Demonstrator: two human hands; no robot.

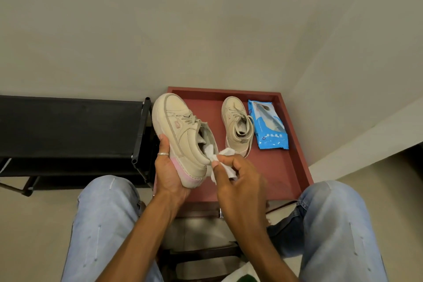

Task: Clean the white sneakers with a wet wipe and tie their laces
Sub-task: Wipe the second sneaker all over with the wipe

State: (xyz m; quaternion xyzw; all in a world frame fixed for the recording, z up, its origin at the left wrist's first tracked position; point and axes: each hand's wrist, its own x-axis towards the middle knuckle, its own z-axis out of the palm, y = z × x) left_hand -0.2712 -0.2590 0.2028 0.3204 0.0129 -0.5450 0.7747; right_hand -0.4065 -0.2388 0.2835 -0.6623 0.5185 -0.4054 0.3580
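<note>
Cream leather sneaker (183,137): lifted off the worktop, tilted on its side with the toe pointing away, pink tint along the heel end of the sole.
Left hand (168,171): fingers wrapped under the sole near the heel, closed firmly around the shoe; a ring on one finger.
Right hand (238,177): fingers curled tight on a bunched white wet wipe (223,162), pressed against the shoe's heel collar.
Second sneaker (238,127): resting upright on the red worktop (281,167), laces loose, apparently untied.
Wipes pack (267,125): blue and white, lying flat just beside the second sneaker, on its right.
Black rack (68,126): left of the worktop, against the wall.
Knees: light blue jeans at both sides below.
</note>
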